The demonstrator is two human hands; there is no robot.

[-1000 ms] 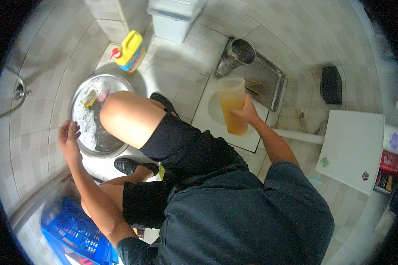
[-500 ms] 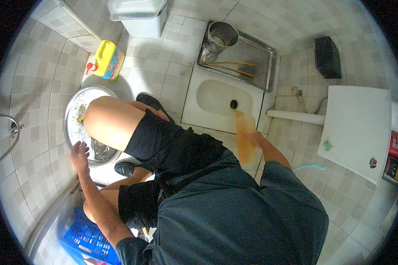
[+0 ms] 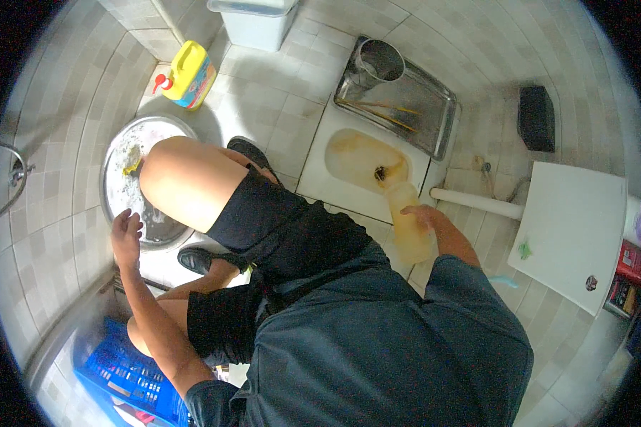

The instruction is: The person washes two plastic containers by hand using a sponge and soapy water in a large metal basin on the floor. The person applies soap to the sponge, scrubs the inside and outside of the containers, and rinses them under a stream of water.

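Note:
My right hand [image 3: 421, 217] grips the side of a tall translucent plastic container [image 3: 407, 238] with a yellowish tint. Its mouth tips toward the squat toilet [image 3: 345, 153], where brownish liquid streaks the bowl and dark bits lie around the drain hole. My left hand [image 3: 127, 231] holds nothing, its fingers loosely bent and apart, by the rim of a round metal basin [image 3: 105, 185]. Suds and dark water fill that basin, and a yellow scrap [image 3: 131, 169] lies in it. My knee hides part of the basin.
Beyond the toilet a metal tray [image 3: 445, 135] carries a metal pot [image 3: 379, 62] and thin sticks [image 3: 388, 110]. A yellow jug with a red cap [image 3: 190, 75] and a white bin [image 3: 258, 28] stand along the far wall. A blue crate [image 3: 132, 370] is at lower left, a white cistern [image 3: 573, 231] at right.
The brown liquid in the container has drained, leaving it paler, and brown now spreads over the toilet bowl. Dark bits appear at the drain. My left hand stays by the basin.

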